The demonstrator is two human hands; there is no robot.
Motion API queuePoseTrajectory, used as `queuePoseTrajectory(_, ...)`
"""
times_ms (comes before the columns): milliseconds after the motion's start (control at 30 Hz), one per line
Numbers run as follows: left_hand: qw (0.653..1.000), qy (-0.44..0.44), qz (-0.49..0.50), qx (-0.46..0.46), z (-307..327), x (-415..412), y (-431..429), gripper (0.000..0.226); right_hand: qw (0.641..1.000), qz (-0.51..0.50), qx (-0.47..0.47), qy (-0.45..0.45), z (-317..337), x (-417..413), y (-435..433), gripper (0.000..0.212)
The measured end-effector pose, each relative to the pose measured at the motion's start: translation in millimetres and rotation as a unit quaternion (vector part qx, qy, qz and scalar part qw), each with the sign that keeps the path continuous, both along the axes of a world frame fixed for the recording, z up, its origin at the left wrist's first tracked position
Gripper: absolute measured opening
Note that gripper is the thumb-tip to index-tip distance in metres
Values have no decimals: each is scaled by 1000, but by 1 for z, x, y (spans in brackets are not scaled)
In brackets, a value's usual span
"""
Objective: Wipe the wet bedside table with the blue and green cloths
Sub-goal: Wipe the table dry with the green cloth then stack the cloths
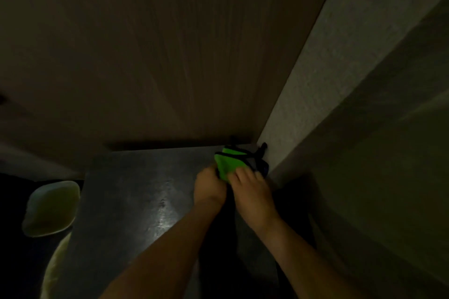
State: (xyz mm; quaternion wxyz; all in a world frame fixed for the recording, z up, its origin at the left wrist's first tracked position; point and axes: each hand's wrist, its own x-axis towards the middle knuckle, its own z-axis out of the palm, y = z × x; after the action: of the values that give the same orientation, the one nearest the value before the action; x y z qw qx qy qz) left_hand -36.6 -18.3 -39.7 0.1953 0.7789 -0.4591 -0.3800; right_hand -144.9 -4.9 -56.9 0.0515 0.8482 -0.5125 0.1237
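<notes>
The dark bedside table (136, 196) fills the lower middle of the dim head view, with a wet sheen near its centre. A folded green cloth (228, 162) with a dark hem lies at the table's far right corner. Under its right side a bit of the blue cloth (264, 168) shows. My left hand (209, 185) grips the green cloth's near left edge. My right hand (250, 188) lies over its near right part, fingers on the fabric. How the right fingers hold it is too dark to tell.
A wood-grain panel (170, 56) rises behind the table. A pale textured wall (328, 80) closes in on the right. A pale lampshade-like object (52, 209) sits left of the table. A small dark hook or cable (263, 147) sticks out at the wall corner.
</notes>
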Motion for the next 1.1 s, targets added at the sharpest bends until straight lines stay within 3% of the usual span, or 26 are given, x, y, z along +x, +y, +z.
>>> queuePoseTrajectory(67, 999, 12, 29, -36, -2, 13, 8, 23, 995, 28, 91, -14, -8, -3, 19, 22)
queuePoseTrajectory(133, 994, 59, 91, -12, -7, 22, 8, 25, 985, 21, 156, -66, -7, -6, 25, 23)
queuePoseTrajectory(267, 980, 163, 96, 55, -13, 23, -4, 47, 935, -197, 209, -209, 2, -8, 13, 19)
queuePoseTrajectory(367, 985, 162, 40, 46, -11, 16, -14, 27, 848, -359, 273, -279, 8, -1, 9, 31)
queuePoseTrajectory(433, 983, 181, 13, 18, -1, 11, -21, 18, 832, -393, 288, -265, 4, 2, 8, 40)
queuePoseTrajectory(567, 995, 73, -71, 4, -3, 11, -29, 34, 771, -457, 329, -298, -8, 2, -3, 57)
queuePoseTrajectory(667, 995, 1, -95, -2, -3, 8, -26, 44, 720, -473, 356, -361, -11, 1, -18, 53)
queuePoseTrajectory(733, 997, -2, -73, 14, -4, 8, -27, 48, 693, -488, 371, -380, -12, 0, -25, 53)
queuePoseTrajectory(900, 996, -17, -46, 70, -13, 13, -29, 51, 743, -428, 351, -375, -15, 9, -35, 49)
queuePoseTrajectory(1100, 1000, -8, -10, 4, -17, 21, -37, 45, 808, -393, 319, -303, -11, 16, -64, 53)
